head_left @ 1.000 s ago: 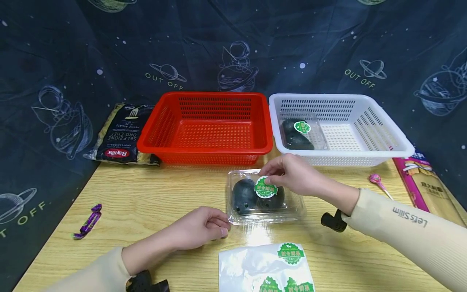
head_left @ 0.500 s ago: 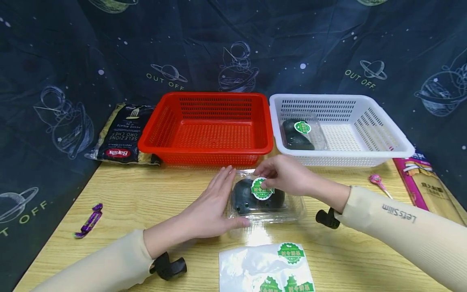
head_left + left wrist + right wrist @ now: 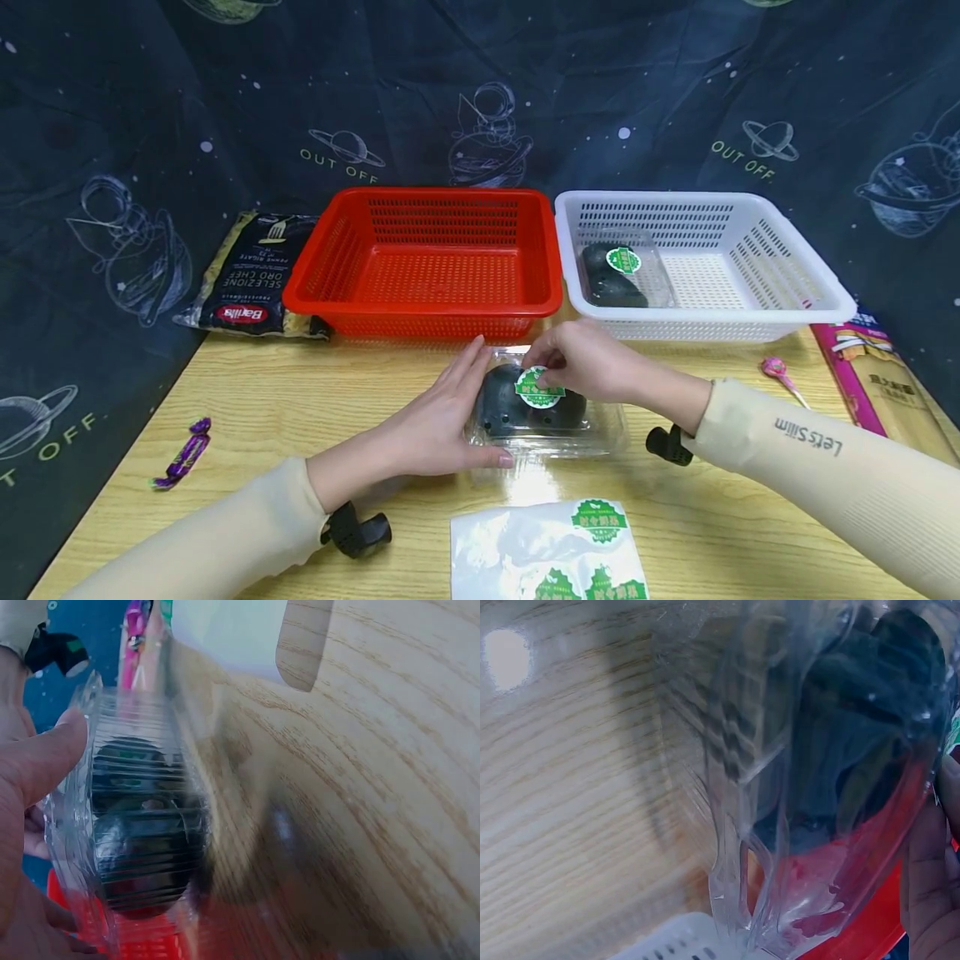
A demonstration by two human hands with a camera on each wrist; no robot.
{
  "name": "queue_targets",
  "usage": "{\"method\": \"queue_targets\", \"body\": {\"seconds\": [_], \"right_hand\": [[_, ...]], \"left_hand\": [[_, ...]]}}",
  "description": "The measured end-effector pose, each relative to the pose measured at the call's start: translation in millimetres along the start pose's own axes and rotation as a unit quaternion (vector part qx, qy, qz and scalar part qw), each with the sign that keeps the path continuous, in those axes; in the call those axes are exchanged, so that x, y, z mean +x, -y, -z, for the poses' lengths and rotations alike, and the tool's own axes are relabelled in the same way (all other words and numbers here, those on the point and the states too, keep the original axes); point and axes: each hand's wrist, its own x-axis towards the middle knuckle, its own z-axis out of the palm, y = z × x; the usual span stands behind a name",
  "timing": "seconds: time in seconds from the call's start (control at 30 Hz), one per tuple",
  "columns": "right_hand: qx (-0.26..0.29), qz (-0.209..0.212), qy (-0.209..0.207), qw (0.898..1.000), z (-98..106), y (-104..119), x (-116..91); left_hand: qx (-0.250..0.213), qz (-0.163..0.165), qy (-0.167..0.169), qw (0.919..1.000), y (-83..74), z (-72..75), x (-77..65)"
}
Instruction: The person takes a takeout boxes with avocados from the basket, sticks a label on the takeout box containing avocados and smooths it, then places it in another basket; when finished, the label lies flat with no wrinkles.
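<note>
A clear plastic clamshell box (image 3: pixel 606 429) lies closed on the table, with dark rounded things (image 3: pixel 498 404) inside whose kind I cannot tell. My left hand (image 3: pixel 431 429) rests along its left side, fingers straight and thumb stretched out by the front edge. In the left wrist view that thumb (image 3: pixel 56 757) lies against the box's rim. Over the lid, my right hand (image 3: pixel 588 364) pinches a round green-and-white sticker (image 3: pixel 542 392) between thumb and finger. How much of the sticker touches the lid is unclear. The sticker sheet (image 3: pixel 502 550) lies in front, bearing several green stickers.
Behind the box stand a red basket (image 3: pixel 420 321) and a white basket (image 3: pixel 720 317); the white one holds another stickered clamshell (image 3: pixel 656 279). A pasta bag (image 3: pixel 255 275) and a wrapped candy (image 3: pixel 183 454) lie left. A lollipop (image 3: pixel 776 368) and a pink-and-tan packet (image 3: pixel 877 375) lie right.
My left hand has moved from the box's front left corner up along its left side, its fingers straightening. My right hand has shifted slightly left across the lid with the sticker.
</note>
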Motion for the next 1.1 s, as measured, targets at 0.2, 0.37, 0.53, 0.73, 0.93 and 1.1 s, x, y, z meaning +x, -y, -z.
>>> {"method": "queue_targets", "body": {"seconds": [0.2,0.37,0.53,0.73,0.93,1.1], "right_hand": [[-0.018,0.008,-0.004,1.0,-1,1,0],[-0.022,0.009,-0.013,1.0,-3,1,0],[-0.016,0.007,-0.023,1.0,-5,1,-3],[-0.057,0.023,-0.041,0.997,-9,1,-19],[-0.127,0.083,-0.048,0.987,-21,2,-39],[-0.178,0.086,0.002,0.98,-33,11,-52]], "left_hand": [[0.002,0.0,0.004,1.0,0.2,0.9,0.1],[0.003,0.005,0.008,0.9999,0.4,1.0,0.0],[0.001,0.011,0.01,0.9999,-0.2,0.9,-0.4],[0.002,0.008,0.008,0.9999,0.3,0.2,-0.1],[0.007,-0.003,0.002,1.0,1.6,-0.7,0.1],[0.01,-0.012,-0.004,0.9999,3.1,-2.3,0.4]]}}
